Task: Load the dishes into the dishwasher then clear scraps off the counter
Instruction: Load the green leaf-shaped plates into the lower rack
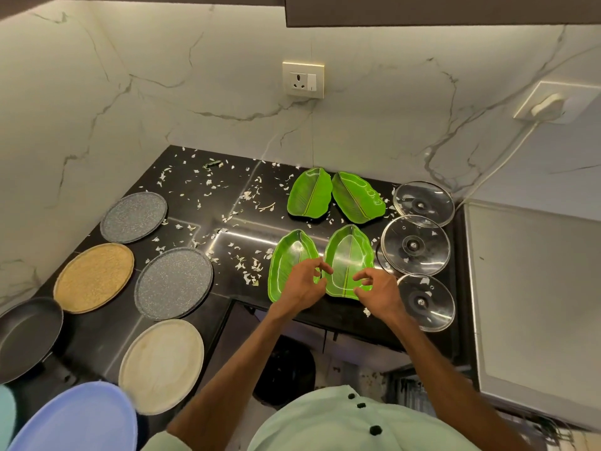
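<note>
Head view: scraps litter counter around leaf plates, lids.

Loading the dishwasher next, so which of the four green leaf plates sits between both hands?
The front right leaf plate, beside the middle glass lid: the left hand and right hand flank its near end. The back two lie untouched.

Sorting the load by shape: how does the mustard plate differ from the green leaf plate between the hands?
The mustard plate is round and matte; the green leaf plate is pointed and glossy. The mustard plate sits away from the left hand and right hand; the leaf plate lies between them. Both lie flat, face up.
</note>
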Tool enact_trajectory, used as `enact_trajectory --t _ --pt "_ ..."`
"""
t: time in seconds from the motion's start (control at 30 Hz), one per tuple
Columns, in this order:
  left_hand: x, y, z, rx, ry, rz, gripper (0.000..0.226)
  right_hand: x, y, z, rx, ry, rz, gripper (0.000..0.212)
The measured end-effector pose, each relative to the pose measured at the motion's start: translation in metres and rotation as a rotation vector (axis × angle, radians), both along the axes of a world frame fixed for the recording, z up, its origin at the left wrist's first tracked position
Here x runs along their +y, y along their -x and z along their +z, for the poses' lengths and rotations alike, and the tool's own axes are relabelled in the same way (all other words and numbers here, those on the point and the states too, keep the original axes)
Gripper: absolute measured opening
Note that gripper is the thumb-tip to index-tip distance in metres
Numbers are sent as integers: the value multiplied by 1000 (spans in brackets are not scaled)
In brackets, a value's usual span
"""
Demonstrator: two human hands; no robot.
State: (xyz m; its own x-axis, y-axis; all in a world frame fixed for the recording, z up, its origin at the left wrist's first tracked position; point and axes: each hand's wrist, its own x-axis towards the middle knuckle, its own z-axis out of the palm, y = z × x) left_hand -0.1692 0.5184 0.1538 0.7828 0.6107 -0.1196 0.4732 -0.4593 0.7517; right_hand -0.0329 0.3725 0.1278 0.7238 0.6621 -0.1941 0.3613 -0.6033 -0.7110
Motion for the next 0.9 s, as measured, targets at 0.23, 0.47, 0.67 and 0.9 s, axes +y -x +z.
enact_trajectory --t 0.23,0.47,0.67,0.9 --pt "19 10 -28 178 -59 26 27 16 -4 -28 -21 225 -98 52" --pt "18 7 -42 289 -148 49 43 44 -19 -48 -11 420 -151 89" --pt "-1 2 -62 562 -198 -2 61 53 -36 -50 63 338 -308 64" --pt "-14 -1 -73 634 -460 -46 27 58 -31 -27 70 121 -338 17"
